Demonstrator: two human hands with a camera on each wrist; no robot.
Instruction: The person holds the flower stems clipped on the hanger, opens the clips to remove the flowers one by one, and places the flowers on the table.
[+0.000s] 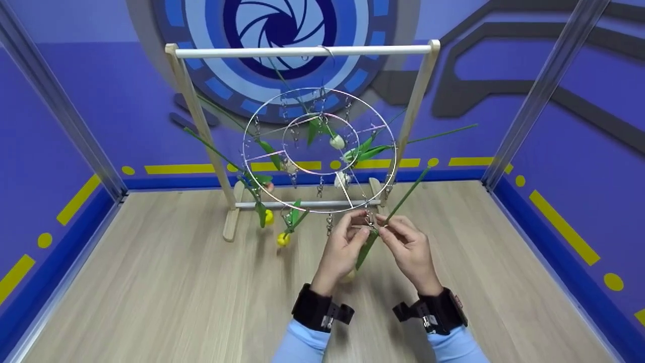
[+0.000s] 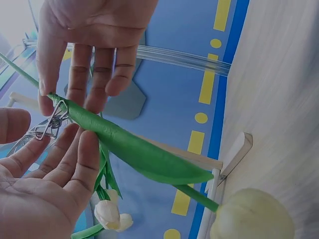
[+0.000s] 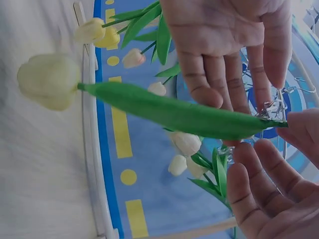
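Note:
Bare hands meet at the near lower edge of a hanging wire ring (image 1: 322,211). Between them an artificial tulip hangs head down, with a pale cream bloom (image 2: 254,216) and a long green leaf (image 3: 174,115). The right hand (image 1: 410,247) pinches the tulip's stem just above the leaf between thumb and finger. The left hand (image 1: 342,247) holds a small metal wire clip (image 2: 54,122) between thumb and fingertips. In the left wrist view the clip's end meets the stem; whether it grips the stem I cannot tell.
A wooden stand with a white top bar (image 1: 302,51) carries the ring. Several other tulips hang from it, yellow (image 1: 283,239), white (image 1: 337,142) and pinkish, their stems sticking outward. Small clips (image 1: 320,189) dangle between them. Printed panels (image 1: 569,201) enclose the wooden table (image 1: 166,282).

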